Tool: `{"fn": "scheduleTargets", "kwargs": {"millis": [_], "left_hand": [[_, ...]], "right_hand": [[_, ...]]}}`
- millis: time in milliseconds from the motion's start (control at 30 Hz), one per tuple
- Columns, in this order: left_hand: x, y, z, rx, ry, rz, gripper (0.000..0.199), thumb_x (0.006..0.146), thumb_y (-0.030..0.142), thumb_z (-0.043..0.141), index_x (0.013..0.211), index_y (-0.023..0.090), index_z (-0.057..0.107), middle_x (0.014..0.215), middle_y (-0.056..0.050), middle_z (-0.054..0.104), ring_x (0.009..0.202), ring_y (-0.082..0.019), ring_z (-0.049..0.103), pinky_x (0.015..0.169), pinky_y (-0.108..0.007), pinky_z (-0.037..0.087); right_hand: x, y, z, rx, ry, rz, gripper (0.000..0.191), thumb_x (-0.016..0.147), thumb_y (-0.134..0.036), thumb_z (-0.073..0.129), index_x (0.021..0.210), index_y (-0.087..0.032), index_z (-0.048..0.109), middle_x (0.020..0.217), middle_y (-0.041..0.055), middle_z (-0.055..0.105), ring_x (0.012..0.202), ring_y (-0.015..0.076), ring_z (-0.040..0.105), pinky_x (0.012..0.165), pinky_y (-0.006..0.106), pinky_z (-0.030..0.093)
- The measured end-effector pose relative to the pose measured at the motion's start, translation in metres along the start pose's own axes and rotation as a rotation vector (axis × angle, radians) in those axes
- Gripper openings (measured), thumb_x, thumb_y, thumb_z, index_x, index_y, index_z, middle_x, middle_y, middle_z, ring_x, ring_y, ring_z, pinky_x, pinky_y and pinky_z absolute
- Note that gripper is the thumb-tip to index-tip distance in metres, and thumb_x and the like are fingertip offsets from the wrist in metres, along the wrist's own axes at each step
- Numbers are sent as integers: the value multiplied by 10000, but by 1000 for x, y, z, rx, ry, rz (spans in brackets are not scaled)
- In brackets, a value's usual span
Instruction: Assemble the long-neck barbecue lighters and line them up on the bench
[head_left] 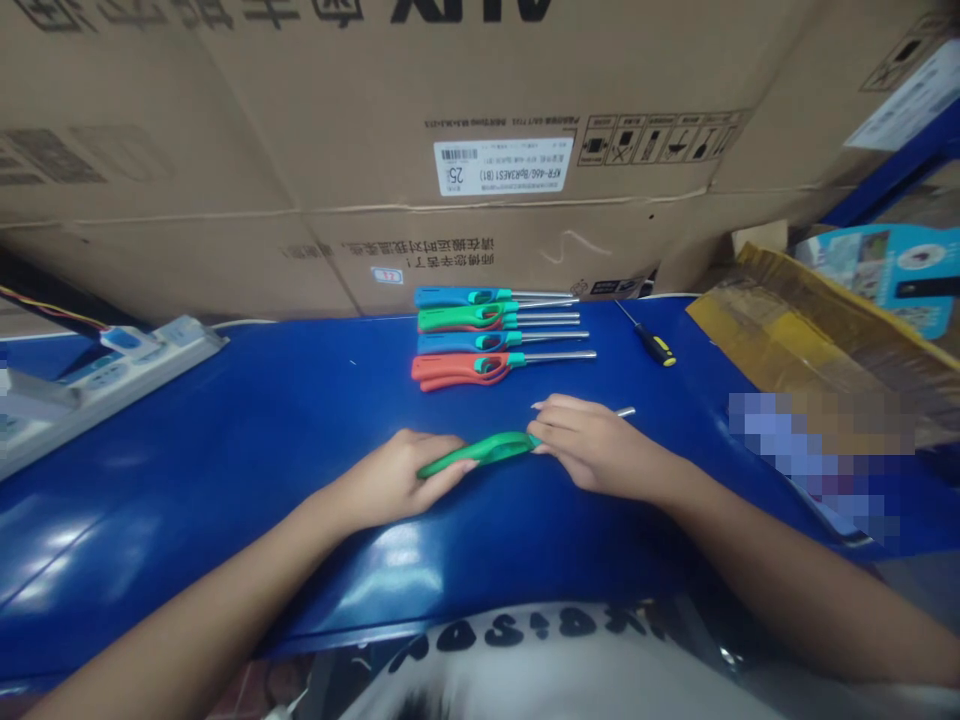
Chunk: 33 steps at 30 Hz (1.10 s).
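Note:
My left hand [397, 480] grips the rear handle of a green utility lighter [487, 450], which lies nearly level just above the blue table top [225, 420]. My right hand [592, 445] closes over its neck, hiding most of the teal collar, and the metal nozzle [625, 411] sticks out past those fingers. Several more utility lighters lie side by side beyond my hands, with their metal nozzles pointing right: a blue one [461, 296], a green one [457, 318], a blue one [454, 342] and an orange one [454, 369].
A screwdriver with a yellow and black handle [655, 346] lies at the far right of the table. A white power strip [112, 380] sits at the left edge. Large cardboard boxes [375, 150] stand behind the table, and taped cardboard [780, 330] lies at the right.

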<state>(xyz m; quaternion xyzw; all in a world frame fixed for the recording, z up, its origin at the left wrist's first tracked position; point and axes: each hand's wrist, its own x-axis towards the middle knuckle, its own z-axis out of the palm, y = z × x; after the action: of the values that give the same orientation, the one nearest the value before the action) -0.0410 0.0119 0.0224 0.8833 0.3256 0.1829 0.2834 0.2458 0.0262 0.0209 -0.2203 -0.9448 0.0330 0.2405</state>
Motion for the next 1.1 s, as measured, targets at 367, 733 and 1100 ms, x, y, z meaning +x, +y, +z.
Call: {"fn": "scheduleTargets", "kwargs": {"millis": [367,733,1100], "left_hand": [[7,9,-18,7,38,-189,375,1068,431,380,1002,175,646,888,-13,678,788,-145,633,749,-251,466],[3,0,-1,550,-82,-154,393,1044,495,404,1304,236,544,1152,-74,607,856,-225,677,693,-317,537],[-5,15,15,266,68,-110,335,967,209,545,1296,145,559,1154,-115,598,1010,-245,640,906,-374,570]], "right_hand": [[3,11,-8,-88,33,92,164,981,-300,598,1037,-191,706,936,63,725,891,205,633,900,399,499],[-37,92,-32,-507,-49,1351,494,917,-316,522,1341,-76,605,1275,300,575,1169,464,562,868,532,471],[65,9,-39,-29,511,823,306,960,-348,462,1137,-216,674,940,79,724,746,208,653,677,315,476]]}}
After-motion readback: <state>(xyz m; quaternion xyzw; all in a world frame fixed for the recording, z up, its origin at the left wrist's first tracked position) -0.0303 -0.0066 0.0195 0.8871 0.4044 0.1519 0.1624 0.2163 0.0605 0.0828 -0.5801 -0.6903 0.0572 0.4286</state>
